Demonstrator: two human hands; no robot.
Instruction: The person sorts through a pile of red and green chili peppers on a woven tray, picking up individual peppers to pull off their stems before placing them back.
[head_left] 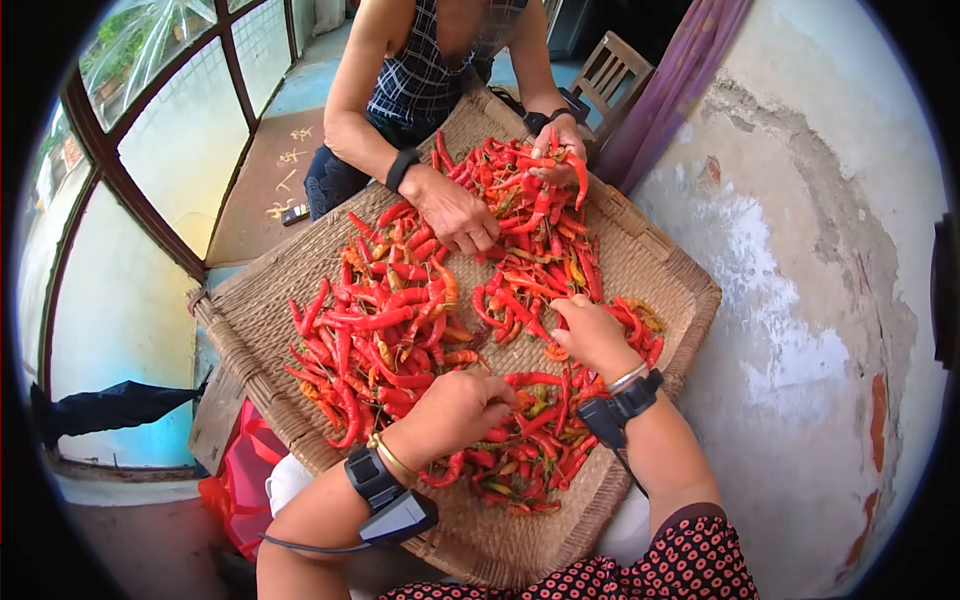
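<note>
Red chili peppers (370, 320) lie in heaps on a woven tray (260, 320), a few of them orange or greenish. My left hand (455, 408) is over the near part of the heap, its fingers curled together at the peppers; what they hold, if anything, is hidden. To its right and a little farther away, my right hand (592, 335) reaches into the peppers near the tray's right side. Its thumb and fingers are drawn together, and I cannot make out anything between them. Both wrists carry a bracelet and a black strapped device.
Across the tray a person (440, 60) has one hand on the peppers and several peppers in the other. A wooden chair (610, 80) stands behind. The plastered wall (780, 280) is right; windows, a black umbrella (120, 412) and a pink bag (250, 480) are left.
</note>
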